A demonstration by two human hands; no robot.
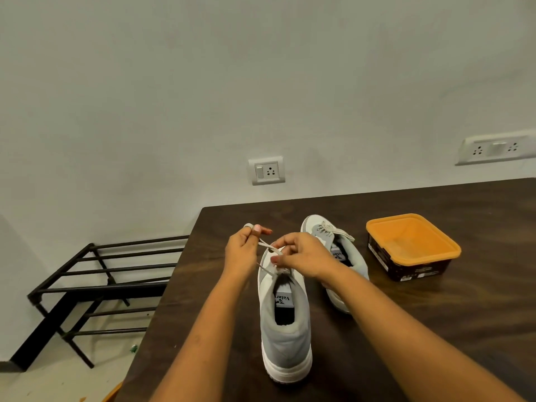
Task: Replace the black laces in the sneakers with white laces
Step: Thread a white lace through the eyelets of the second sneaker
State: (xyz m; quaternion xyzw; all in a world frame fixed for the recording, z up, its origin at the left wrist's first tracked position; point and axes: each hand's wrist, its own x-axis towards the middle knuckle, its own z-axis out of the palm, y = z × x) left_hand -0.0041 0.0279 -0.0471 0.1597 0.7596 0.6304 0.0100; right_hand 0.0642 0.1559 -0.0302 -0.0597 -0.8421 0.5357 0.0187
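Grey and white, the nearer sneaker (pixel 285 340) stands upright on the dark wooden table (pixel 435 329), heel toward the person and toe pointing away. Both forearms reach over it. Above its tongue the left hand (pixel 242 252) holds one end of the white lace (pixel 268 245), its fingers (pixel 256 230) pinching the strand, which looks looped round a fingertip and runs taut down to the top eyelets. The right hand (pixel 304 256) is just beside it, fingers (pixel 280 259) curled and pinching the lace close to the shoe's collar. Just right of and behind that hand lies the second sneaker (pixel 310 224), already threaded with a white lace. Farther right sits a dark tub with an orange lid (pixel 412 242). Off the table's left edge a black metal rack (pixel 101 285) stands on the floor. On the pale wall behind are a socket plate (pixel 266 170) and a longer socket strip (pixel 496 149).
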